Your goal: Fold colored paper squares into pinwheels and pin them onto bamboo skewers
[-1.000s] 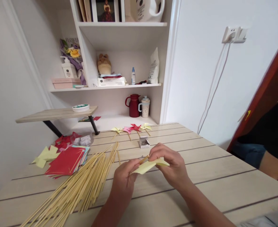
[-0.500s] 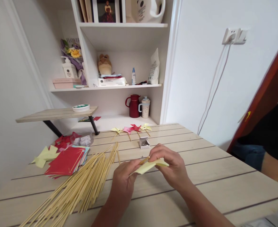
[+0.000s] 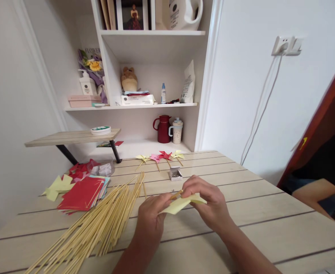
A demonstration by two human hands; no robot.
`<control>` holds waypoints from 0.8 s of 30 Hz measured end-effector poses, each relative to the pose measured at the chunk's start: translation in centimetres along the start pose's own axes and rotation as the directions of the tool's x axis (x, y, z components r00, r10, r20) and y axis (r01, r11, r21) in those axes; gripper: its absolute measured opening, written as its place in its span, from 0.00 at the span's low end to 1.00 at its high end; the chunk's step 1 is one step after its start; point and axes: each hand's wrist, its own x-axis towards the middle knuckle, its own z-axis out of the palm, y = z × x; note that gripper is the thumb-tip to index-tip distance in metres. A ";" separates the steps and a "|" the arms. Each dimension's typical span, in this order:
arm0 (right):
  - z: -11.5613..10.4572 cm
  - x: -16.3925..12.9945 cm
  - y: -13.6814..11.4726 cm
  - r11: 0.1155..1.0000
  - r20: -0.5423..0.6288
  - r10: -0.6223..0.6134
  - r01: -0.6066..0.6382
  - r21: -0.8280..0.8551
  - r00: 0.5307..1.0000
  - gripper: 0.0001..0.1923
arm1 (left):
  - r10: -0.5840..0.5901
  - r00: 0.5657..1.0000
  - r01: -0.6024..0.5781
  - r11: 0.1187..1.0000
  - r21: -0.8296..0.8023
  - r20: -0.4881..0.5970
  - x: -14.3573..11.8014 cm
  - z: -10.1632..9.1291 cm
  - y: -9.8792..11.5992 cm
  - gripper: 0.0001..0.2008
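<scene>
Over the table, both my hands are closed around a pale yellow paper pinwheel (image 3: 177, 206) and a thin wooden stick (image 3: 176, 194). The stick's end pokes out from my left hand (image 3: 153, 215), which also pinches the paper's left side. With bent fingers, my right hand (image 3: 208, 199) grips the paper from the right near the stick's tip. Its fingertips are partly hidden. Just beyond my hands, a tiny shiny piece (image 3: 173, 190) lies on the wood, and a small open white box (image 3: 175, 174) of metal bits stands behind it.
Many wooden sticks (image 3: 107, 220) spread across the table's left. Beside them lie stacked coloured paper squares (image 3: 81, 194) and a loose yellow pinwheel (image 3: 58, 187). Several pinwheels on sticks (image 3: 165, 155) line the back edge. A raised wooden stand (image 3: 70, 137) is at back left. Another person (image 3: 321, 186) sits right.
The yellow paper is tilted slightly more toward me, showing more of its surface. My hands keep their grip. The whole view has shifted a little, and the person at right has moved.
</scene>
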 end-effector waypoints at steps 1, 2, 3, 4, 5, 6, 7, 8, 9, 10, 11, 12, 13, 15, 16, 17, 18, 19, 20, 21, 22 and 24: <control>0.0 0.0 0.0 1.000 -0.003 0.001 -0.001 0.000 1.000 0.05 | -0.002 1.000 0.002 1.000 0.001 -0.001 0.0 0.0 -0.2 0.18; 0.0 0.0 0.0 1.000 -0.005 -0.001 0.001 0.000 1.000 0.05 | 0.011 1.000 -0.011 1.000 0.000 0.006 0.0 0.0 -0.3 0.18; 0.0 0.1 0.0 1.000 -0.006 -0.002 0.002 0.001 1.000 0.05 | 0.028 1.000 -0.028 1.000 0.001 0.013 0.0 0.0 -0.5 0.17; 0.0 0.1 0.0 1.000 -0.007 -0.004 0.004 0.001 1.000 0.05 | 0.048 0.999 -0.048 0.999 0.002 0.020 0.0 0.0 -0.6 0.16; 0.0 0.1 0.0 1.000 -0.005 -0.005 0.005 0.000 1.000 0.05 | 0.062 0.998 -0.062 0.998 0.002 0.023 0.0 0.0 -0.6 0.16; 0.0 0.1 0.0 1.000 -0.004 -0.005 0.005 0.000 1.000 0.05 | 0.071 0.997 -0.071 0.997 0.003 0.022 0.1 0.0 -0.6 0.15; 0.0 0.1 0.0 1.000 -0.002 -0.007 0.007 -0.001 1.000 0.06 | 0.079 0.997 -0.080 0.997 0.005 0.022 0.1 0.0 -0.5 0.15; 0.0 0.1 0.0 1.000 0.001 -0.009 0.009 -0.001 1.000 0.07 | 0.094 0.995 -0.094 0.996 0.006 0.026 0.1 0.0 -0.5 0.15; 0.0 0.1 0.0 1.000 0.002 -0.011 0.011 0.000 1.000 0.07 | 0.111 0.993 -0.111 0.994 0.008 0.029 0.2 0.0 -0.4 0.15; 0.0 0.0 0.1 1.000 0.003 -0.015 0.015 0.002 1.000 0.08 | 0.132 0.991 -0.132 0.991 0.010 0.037 0.2 0.0 -0.4 0.15; 0.0 0.0 0.1 1.000 0.003 -0.018 0.018 0.005 1.000 0.08 | 0.149 0.988 -0.150 0.989 0.011 0.047 0.2 -0.1 -0.4 0.15; 0.0 0.0 0.1 1.000 0.004 -0.019 0.019 0.008 1.000 0.09 | 0.164 0.985 -0.164 0.986 0.009 0.057 0.2 -0.1 -0.4 0.15; 0.0 0.0 0.2 1.000 0.004 -0.017 0.017 0.011 1.000 0.09 | 0.171 0.983 -0.171 0.985 0.005 0.062 0.2 -0.1 -0.5 0.15; 0.0 -0.1 0.2 1.000 0.003 -0.010 0.010 0.014 1.000 0.09 | 0.155 0.986 -0.154 0.988 -0.016 0.061 0.1 -0.1 -0.5 0.14; 0.0 -0.1 0.3 1.000 0.002 -0.009 0.009 0.015 1.000 0.08 | 0.123 0.991 -0.121 0.992 -0.036 0.053 0.1 0.0 -0.4 0.14; 0.0 -0.1 0.3 1.000 0.001 -0.008 0.008 0.018 1.000 0.08 | 0.069 0.997 -0.066 0.996 -0.063 0.045 0.0 0.0 -0.2 0.14; 0.0 -0.1 0.3 1.000 0.001 -0.011 0.011 0.022 1.000 0.08 | -0.001 0.999 0.005 0.995 -0.095 0.045 0.0 0.0 0.1 0.14; 0.0 -0.2 0.3 1.000 0.002 -0.015 0.015 0.026 1.000 0.08 | -0.086 0.995 0.092 0.987 -0.129 0.054 0.0 0.0 0.4 0.14; 0.0 -0.2 0.2 0.999 0.003 -0.018 0.018 0.031 1.000 0.08 | -0.170 0.983 0.180 0.971 -0.159 0.074 0.1 0.1 0.7 0.15; 0.0 -0.2 0.2 0.999 0.005 -0.020 0.020 0.035 1.000 0.08 | -0.242 0.966 0.255 0.949 -0.186 0.092 0.1 0.1 1.1 0.16; 0.0 -0.2 0.2 0.999 0.006 -0.024 0.024 0.040 1.000 0.08 | -0.302 0.947 0.320 0.922 -0.216 0.110 0.2 0.1 1.4 0.16; 0.0 -0.2 0.1 0.999 0.008 -0.028 0.028 0.047 1.000 0.07 | -0.390 0.910 0.415 0.862 -0.289 0.142 0.4 0.1 1.8 0.16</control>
